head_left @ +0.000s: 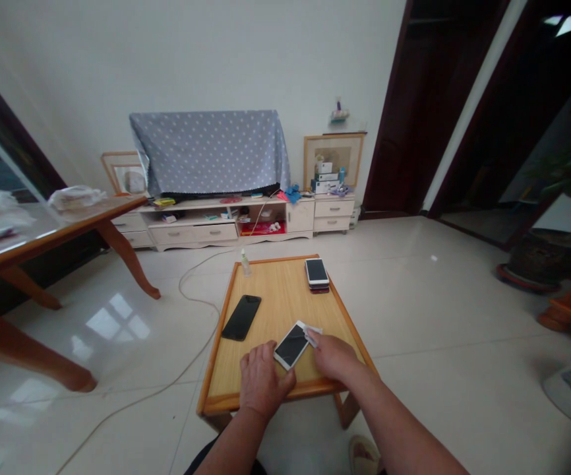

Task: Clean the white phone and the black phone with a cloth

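1. Left hand (262, 382) at the near edge of the low table (275, 297). Fingers curled, thumb against the near end of the white phone (291, 345); it pins the phone flat to the wood.
2. Right hand (333, 356) just right of it, fingertips pinched together on a small white wipe (311, 332). The wipe touches the phone's far right corner.
3. White phone lies face up, slanted, near the middle of the near edge, between the two hands. Screen dark.
4. Judgement: the wiping of this phone is in hand. The wipe sits at one corner only, so how much of the glass is done cannot be told.
5. Black phone (241, 317) by the left edge, well apart from both hands, nothing touching it.
6. Stack of phones (317, 273) at the far right corner, likewise apart.
7. Small bottle (244, 263) upright at the far left corner.
8. Beyond the table: a cable (186, 290) on the floor tiles and a cabinet (201, 232) along the wall.
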`<state>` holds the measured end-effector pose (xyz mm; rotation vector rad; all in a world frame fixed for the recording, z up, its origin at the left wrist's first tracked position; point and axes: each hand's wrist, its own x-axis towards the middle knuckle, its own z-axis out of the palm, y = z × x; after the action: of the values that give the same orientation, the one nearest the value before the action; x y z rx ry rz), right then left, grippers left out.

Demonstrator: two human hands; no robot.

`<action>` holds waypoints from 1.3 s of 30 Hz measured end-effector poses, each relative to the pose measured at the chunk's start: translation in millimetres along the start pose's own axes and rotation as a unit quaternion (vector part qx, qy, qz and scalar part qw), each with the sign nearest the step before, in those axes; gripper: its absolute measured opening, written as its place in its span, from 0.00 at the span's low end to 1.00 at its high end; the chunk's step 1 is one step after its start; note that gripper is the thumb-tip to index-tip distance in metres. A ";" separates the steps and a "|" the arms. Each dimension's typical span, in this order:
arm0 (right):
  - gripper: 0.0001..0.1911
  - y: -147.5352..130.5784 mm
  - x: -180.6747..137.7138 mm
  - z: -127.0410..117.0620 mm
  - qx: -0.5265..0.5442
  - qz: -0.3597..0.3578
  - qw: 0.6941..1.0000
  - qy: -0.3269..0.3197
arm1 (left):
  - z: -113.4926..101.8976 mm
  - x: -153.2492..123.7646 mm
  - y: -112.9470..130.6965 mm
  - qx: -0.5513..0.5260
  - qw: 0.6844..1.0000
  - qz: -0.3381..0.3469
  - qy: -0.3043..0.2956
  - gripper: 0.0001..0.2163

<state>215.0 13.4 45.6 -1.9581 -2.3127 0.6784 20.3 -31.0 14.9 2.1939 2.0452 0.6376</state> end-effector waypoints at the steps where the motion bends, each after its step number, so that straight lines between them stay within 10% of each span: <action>1: 0.27 -0.9 -0.4 1.0 -0.004 -0.002 1.000 -0.004 | 0.4 0.0 -0.5 0.002 1.000 -0.001 0.001 0.25; 27: 0.23 5.4 9.9 -8.8 0.023 -0.014 1.000 0.013 | 2.0 1.2 -3.1 0.004 1.000 0.006 -0.003 0.25; 34: 0.20 -21.0 -5.6 11.5 0.013 -0.149 0.988 -0.037 | 6.5 0.0 -6.3 0.003 1.000 0.010 0.002 0.25; 39: 0.24 -8.7 5.0 -2.7 0.031 -0.038 0.999 0.014 | 4.9 0.4 -3.5 0.004 1.000 0.003 0.012 0.25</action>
<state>206.7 18.0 49.8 -1.8321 -2.3063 0.7025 18.7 -29.2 9.3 2.2083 2.0567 0.6620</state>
